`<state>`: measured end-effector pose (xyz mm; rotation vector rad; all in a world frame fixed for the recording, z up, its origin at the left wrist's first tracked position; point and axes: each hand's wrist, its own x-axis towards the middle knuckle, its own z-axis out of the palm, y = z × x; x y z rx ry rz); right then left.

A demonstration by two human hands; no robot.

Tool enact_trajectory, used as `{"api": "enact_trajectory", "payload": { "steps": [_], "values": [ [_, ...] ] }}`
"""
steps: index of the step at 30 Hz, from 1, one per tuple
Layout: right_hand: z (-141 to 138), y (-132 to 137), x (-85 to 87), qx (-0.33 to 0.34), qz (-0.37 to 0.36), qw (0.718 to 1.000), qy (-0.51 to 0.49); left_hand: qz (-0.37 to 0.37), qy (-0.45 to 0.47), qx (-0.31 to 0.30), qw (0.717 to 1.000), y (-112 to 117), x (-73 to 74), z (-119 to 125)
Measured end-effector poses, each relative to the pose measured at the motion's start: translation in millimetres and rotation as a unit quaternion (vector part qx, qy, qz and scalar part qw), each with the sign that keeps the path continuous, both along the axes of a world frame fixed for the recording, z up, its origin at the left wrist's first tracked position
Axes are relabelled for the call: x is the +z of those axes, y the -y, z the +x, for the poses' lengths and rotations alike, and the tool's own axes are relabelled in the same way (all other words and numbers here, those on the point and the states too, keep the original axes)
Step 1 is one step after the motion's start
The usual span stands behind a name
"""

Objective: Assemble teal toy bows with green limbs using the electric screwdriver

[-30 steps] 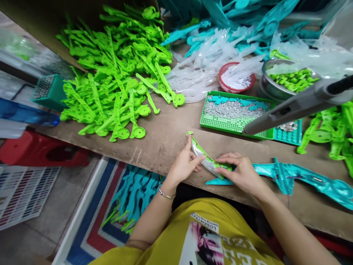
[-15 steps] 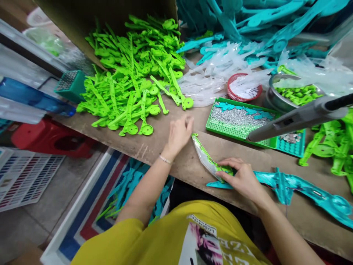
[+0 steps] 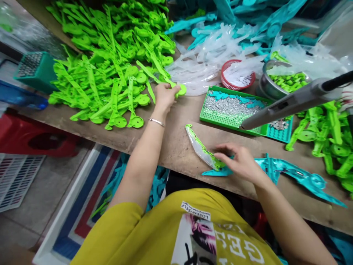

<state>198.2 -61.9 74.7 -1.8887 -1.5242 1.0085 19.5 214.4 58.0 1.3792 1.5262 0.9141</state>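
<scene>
My left hand [image 3: 164, 95] reaches out to the edge of the big pile of green plastic parts [image 3: 110, 66] and its fingers close on one green part with a round end [image 3: 179, 89]. My right hand [image 3: 239, 162] rests near the table's front edge, fingers pressing the lower end of a curved piece of green and clear plastic [image 3: 200, 149]. That piece lies on a teal plastic part [image 3: 292, 176] that stretches away to the right.
A green tray of small metal bits [image 3: 234, 110] sits behind the right hand, a grey tool [image 3: 289, 101] hanging over it. Beyond it stand a red basket [image 3: 237, 75], a metal bowl of green pieces [image 3: 284, 79], clear plastic pieces [image 3: 204, 66] and teal parts [image 3: 248, 18]. More green parts [image 3: 328, 136] lie right.
My left hand has left the curved piece and moved up and left to the green pile, closing on a green part. My right hand has stayed on the curved piece.
</scene>
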Motion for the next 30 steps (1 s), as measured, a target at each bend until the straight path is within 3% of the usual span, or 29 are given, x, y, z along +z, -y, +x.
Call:
{"api": "enact_trajectory", "payload": {
  "steps": [2, 3, 5, 10, 13, 16, 20, 23, 26, 30],
  "values": [
    [4.9, -3.6, 7.9, -0.061, 0.066, 0.996, -0.022, 0.014, 0.039, -0.021, 0.999, 30.1, 13.2, -6.0],
    [5.4, -5.9, 13.0, -0.090, 0.100, 0.990, -0.030, 0.043, 0.093, -0.036, 0.994, 50.1, 18.2, -8.3],
    [1.1, -11.5, 23.8, -0.119, 0.157, 0.979, -0.043, 0.074, 0.116, -0.048, 0.989, 98.8, 22.5, -10.1],
    [-29.9, -21.7, 34.2, -0.048, 0.215, 0.974, -0.042, 0.041, 0.115, -0.177, 0.977, 224.8, 4.1, -1.0],
    [-38.4, -20.3, 27.8, -0.036, 0.215, 0.976, 0.022, 0.034, 0.114, -0.241, 0.963, 255.5, -4.4, -0.6],
    [-32.4, -17.5, 22.5, -0.026, 0.186, 0.977, 0.099, 0.074, 0.084, -0.296, 0.949, 237.8, -2.4, -13.8],
    [-30.2, -16.5, 19.5, 0.037, 0.130, 0.980, 0.147, 0.101, -0.004, -0.178, 0.979, 173.5, -7.2, -36.3],
    [-41.3, -17.8, 15.5, 0.072, 0.106, 0.978, 0.162, 0.088, -0.101, -0.183, 0.974, 136.0, -18.0, -42.4],
    [-51.1, -20.6, 11.2, 0.077, 0.074, 0.978, 0.180, 0.089, -0.112, -0.216, 0.966, 124.2, -23.5, -40.8],
    [-53.8, -23.2, 10.3, 0.078, 0.035, 0.979, 0.183, 0.080, -0.108, -0.198, 0.971, 126.6, -23.2, -36.5]
  ]
}}
